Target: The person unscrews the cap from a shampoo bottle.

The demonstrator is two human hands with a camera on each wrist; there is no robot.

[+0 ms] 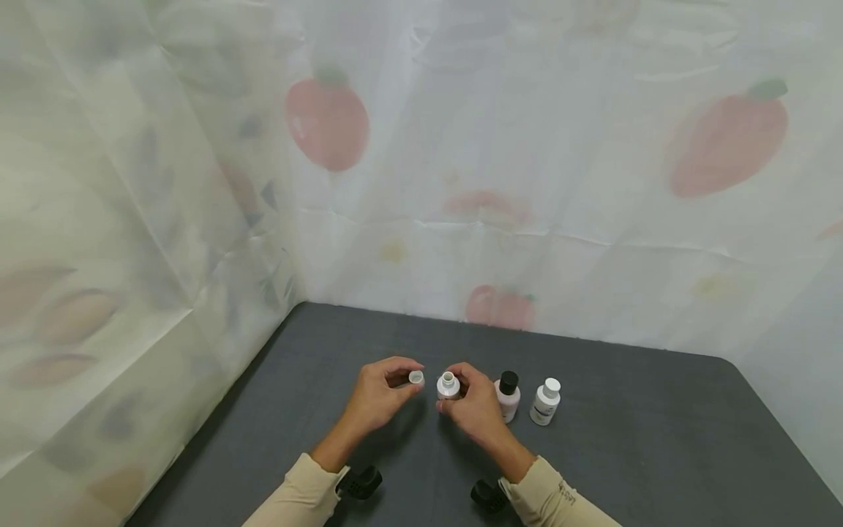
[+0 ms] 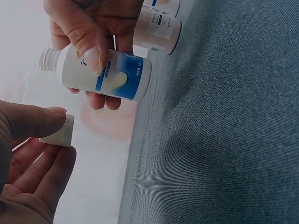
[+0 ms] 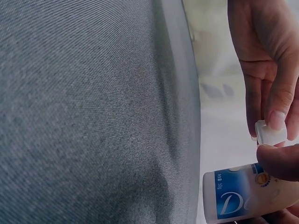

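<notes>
Soft, even light fills the head view; faint shadows pool on the dark table (image 1: 632,454) below the left hand (image 1: 380,395) and right hand (image 1: 476,404), suggesting light from above. Beyond the grips, the pale curtain (image 1: 553,146) is bright, with weak glare along creases high above them. Print on the held bottle (image 1: 448,389) is too small to read there. The 2 wrist views look dimmer and cooler: behind each grip the curtain blurs pale, while the table's weave shows clearly under soft shadows. In the right wrist view, the table edge beside the grip bows.
</notes>
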